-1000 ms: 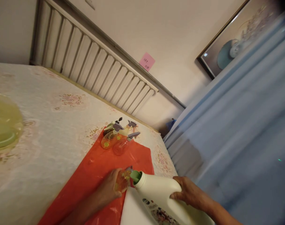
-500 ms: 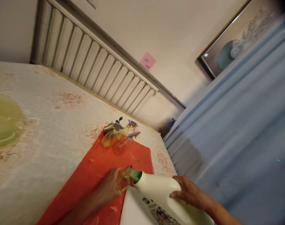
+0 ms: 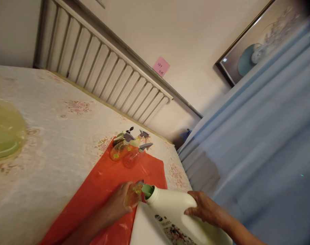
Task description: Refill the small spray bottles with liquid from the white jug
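Note:
My right hand (image 3: 204,208) grips the handle of a large cream-coloured jug (image 3: 171,204) with a printed label, tilted so its mouth points left. A green spout (image 3: 147,191) in that mouth meets the neck of a small clear bottle (image 3: 133,195). Around this bottle my left hand (image 3: 121,200) is closed. Beneath them a red plastic sheet (image 3: 111,180) covers part of the table. Several clear spray bottles (image 3: 131,158) with grey trigger heads stand together at the sheet's far end. Whether liquid is flowing I cannot tell.
A yellow-green translucent basin (image 3: 6,129) sits at the left on the floral tablecloth (image 3: 55,143). Behind the table runs a white radiator (image 3: 103,64). A blue curtain (image 3: 267,143) hangs on the right, and a framed picture (image 3: 257,44) is on the wall above.
Hardly anything differs: both hands, the tilted jug and the small bottle keep their places. The view has shifted only very slightly.

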`<state>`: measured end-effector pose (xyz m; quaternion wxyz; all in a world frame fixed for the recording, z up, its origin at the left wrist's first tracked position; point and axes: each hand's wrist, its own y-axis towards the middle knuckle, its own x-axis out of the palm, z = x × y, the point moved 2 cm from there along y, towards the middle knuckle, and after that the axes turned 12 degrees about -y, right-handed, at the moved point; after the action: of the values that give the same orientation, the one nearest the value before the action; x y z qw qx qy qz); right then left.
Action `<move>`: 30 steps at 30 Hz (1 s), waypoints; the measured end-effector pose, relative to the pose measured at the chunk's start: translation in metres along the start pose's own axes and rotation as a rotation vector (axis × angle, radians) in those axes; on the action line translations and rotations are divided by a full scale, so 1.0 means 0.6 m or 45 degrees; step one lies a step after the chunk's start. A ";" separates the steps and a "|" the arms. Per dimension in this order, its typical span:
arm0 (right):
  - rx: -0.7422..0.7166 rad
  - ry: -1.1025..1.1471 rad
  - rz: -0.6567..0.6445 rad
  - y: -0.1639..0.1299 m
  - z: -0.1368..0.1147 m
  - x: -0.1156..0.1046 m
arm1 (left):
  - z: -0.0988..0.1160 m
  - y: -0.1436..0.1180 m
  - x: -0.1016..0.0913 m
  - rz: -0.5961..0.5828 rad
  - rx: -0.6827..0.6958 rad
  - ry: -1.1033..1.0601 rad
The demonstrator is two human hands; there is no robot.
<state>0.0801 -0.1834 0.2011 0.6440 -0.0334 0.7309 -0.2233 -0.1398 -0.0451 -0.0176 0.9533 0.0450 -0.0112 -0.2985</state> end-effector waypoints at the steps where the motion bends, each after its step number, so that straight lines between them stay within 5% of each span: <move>1: -0.008 0.000 0.004 0.000 0.002 0.000 | -0.002 0.000 0.000 -0.011 0.014 -0.010; 30: -0.005 -0.032 0.002 0.000 0.000 -0.003 | 0.002 -0.001 -0.004 -0.024 0.061 0.002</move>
<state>0.0806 -0.1830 0.2025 0.6532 -0.0370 0.7233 -0.2210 -0.1422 -0.0441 -0.0164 0.9491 0.0681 -0.0171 -0.3070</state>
